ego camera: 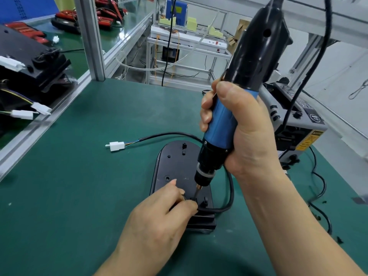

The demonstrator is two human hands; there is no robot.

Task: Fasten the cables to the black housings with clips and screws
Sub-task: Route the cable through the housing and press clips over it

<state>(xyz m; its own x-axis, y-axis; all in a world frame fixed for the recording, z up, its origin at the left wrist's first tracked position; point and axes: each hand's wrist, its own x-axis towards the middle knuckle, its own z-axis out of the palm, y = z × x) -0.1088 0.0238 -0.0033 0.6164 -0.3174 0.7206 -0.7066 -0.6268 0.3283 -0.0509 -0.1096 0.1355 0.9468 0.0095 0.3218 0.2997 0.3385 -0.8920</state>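
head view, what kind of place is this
Most likely a factory assembly bench: a green work mat edged by aluminium profile, a corded electric screwdriver in the right hand over a black housing, and more housings stacked on the next bench.

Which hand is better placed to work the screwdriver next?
The right hand: it grips the electric screwdriver, whose bit points down at the black housing. The left hand is busy pinching the clip by the cable.
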